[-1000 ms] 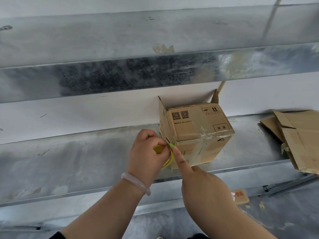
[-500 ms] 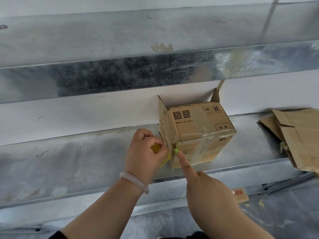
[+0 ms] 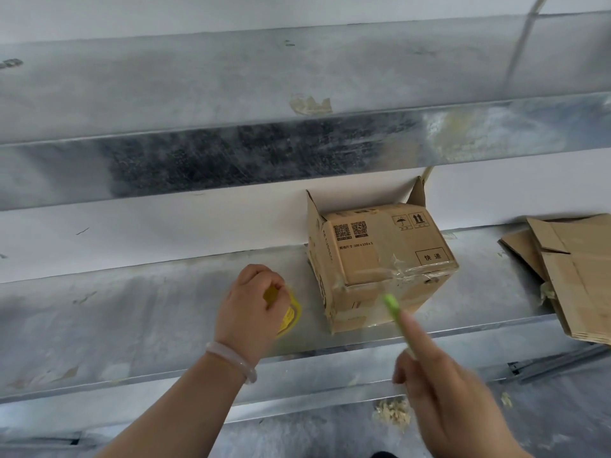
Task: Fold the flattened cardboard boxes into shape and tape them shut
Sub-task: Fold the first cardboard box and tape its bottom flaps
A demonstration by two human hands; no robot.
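My left hand (image 3: 251, 312) grips the yellow tape roll (image 3: 291, 316); my right hand (image 3: 443, 398) pinches a slim green cutter (image 3: 392, 305), whose swing may slit the brown cardboard box (image 3: 380, 256).

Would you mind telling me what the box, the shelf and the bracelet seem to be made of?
Box: brown cardboard, matte, with printed marks and glossy clear tape. Shelf: looks like galvanised sheet metal, dull grey with a mottled sheen. Bracelet: pale, translucent, smooth; possibly jade or glass, hard to say.
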